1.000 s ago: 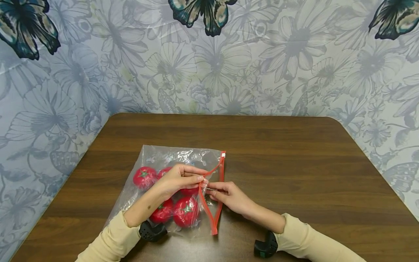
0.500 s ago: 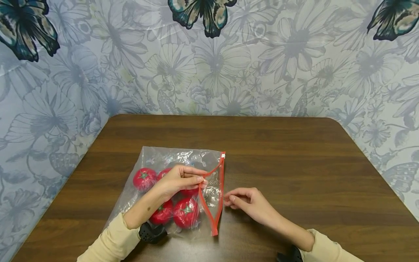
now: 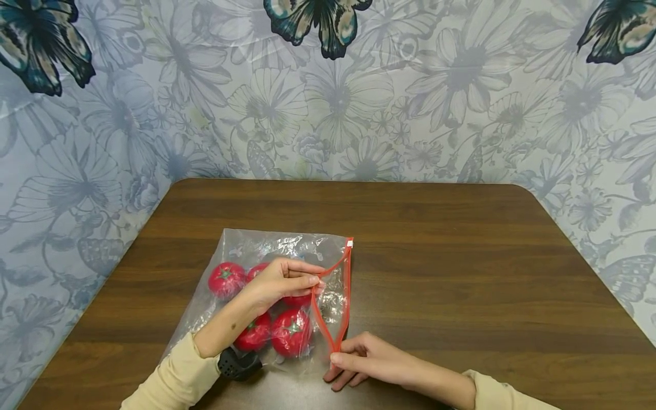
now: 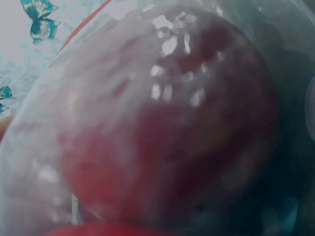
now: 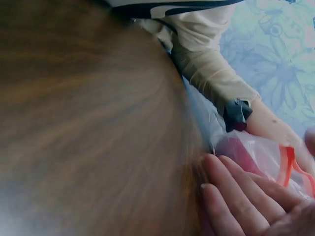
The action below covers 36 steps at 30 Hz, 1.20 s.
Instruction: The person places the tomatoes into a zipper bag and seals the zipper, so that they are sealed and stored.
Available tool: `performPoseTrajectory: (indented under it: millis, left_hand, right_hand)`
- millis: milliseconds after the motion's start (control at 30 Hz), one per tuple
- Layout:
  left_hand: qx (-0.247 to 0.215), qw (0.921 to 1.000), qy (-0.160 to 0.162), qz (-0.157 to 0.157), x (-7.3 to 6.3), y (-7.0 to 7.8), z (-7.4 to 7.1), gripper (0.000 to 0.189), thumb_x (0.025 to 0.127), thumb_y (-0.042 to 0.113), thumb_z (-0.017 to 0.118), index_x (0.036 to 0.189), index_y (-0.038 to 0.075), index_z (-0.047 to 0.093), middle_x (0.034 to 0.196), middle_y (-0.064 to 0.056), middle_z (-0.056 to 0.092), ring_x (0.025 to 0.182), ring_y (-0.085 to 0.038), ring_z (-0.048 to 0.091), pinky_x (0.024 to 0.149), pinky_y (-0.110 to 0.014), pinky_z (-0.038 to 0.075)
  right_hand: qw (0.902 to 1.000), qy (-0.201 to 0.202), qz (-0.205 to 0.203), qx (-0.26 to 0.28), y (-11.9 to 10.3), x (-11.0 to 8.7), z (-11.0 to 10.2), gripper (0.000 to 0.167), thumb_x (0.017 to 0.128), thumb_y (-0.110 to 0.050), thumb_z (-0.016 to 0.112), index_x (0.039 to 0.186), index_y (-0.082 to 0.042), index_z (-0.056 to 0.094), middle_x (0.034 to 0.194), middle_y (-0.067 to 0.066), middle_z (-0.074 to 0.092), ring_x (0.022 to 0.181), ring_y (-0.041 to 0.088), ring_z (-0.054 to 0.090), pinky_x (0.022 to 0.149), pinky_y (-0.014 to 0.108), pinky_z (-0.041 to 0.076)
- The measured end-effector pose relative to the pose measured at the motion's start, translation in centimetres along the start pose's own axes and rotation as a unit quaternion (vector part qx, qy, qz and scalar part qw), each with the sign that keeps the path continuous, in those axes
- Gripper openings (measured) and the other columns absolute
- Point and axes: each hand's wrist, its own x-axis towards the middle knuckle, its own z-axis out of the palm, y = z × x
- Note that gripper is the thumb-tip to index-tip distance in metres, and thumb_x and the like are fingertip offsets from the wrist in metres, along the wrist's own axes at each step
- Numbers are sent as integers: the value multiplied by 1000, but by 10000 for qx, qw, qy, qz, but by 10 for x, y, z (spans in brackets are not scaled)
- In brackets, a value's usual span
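Observation:
A clear zip bag (image 3: 307,244) with an orange-red closure (image 3: 348,290) lies on the table, its mouth toward the right. Several red tomatoes (image 3: 291,333) are inside. My left hand (image 3: 279,282) reaches across the bag and pinches the upper edge of the mouth, keeping it parted. At the near end of the closure, my right hand (image 3: 374,359) pinches the corner between thumb and index finger; its other fingers (image 5: 241,196) extend beneath. A white slider (image 3: 350,243) sits at the far end. In the left wrist view, a blurred tomato (image 4: 162,128) behind plastic fills the picture.
The brown wooden table (image 3: 461,256) has rounded far corners. Behind it hangs a floral backdrop (image 3: 338,114) with dark butterflies (image 3: 320,25). A black wrist device (image 3: 238,364) on the left arm rests close to the bag's near side.
My right hand has let go near the middle of the mouth, drawn back to the right, then come to the closure's near corner and pinched it. My left hand stays put.

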Motion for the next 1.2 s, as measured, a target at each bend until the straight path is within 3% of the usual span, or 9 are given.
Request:
performPoseTrajectory:
  millis: [167,567,733,867,1000,1100,1200]
  left_hand:
    - [40,10000,24,-13,0,0,0,36,89,5,64,118,-15,56,94,-18,68,85,-21,67,77,-33,53]
    - [270,9996,73,31,3,2,0,37,89,6,65,119,-14,56,95,-19,68,89,-22,66,79,-35,53]
    - [945,9954,6,161,-3,9,-5,35,90,6,63,118,-14,57,97,-20,67,88,-26,66,77,-38,53]
    - [1863,9816,52,418,-9,34,-13,30,92,4,59,117,-14,58,94,-20,68,85,-29,67,76,-38,54]
    - [2524,9653,90,660,-6,76,-18,27,92,4,59,115,-9,61,94,-17,68,87,-29,67,77,-36,54]
    - [2749,9584,-56,762,8,107,-20,27,91,5,60,115,-8,62,97,-17,68,90,-29,66,79,-36,53]
    - [3274,9416,-259,745,36,126,-22,27,90,8,63,115,-4,64,102,-14,68,94,-24,65,83,-34,52]
  right_hand:
    - [9989,297,-56,371,0,4,3,35,96,-22,54,101,11,65,92,19,68,81,20,67,65,27,55]
    - [9960,25,-139,880,2,7,1,32,97,-14,53,100,17,62,90,28,65,77,17,67,65,25,55]
    - [9965,-91,-162,816,4,7,1,30,97,-12,52,99,15,63,89,27,65,78,19,67,65,26,55]
    - [9968,-188,-184,753,3,8,0,29,97,-11,52,99,16,63,89,28,65,79,19,67,66,25,55]
    - [9964,-199,-213,790,4,7,-1,30,97,-11,52,99,17,62,89,28,65,79,20,67,67,27,55]
    - [9961,-226,-210,828,5,7,-2,31,97,-12,52,99,18,62,88,25,66,79,19,67,67,28,55]
    - [9962,-238,-233,801,5,8,-3,31,97,-12,52,99,17,62,88,24,67,79,21,67,68,29,55]
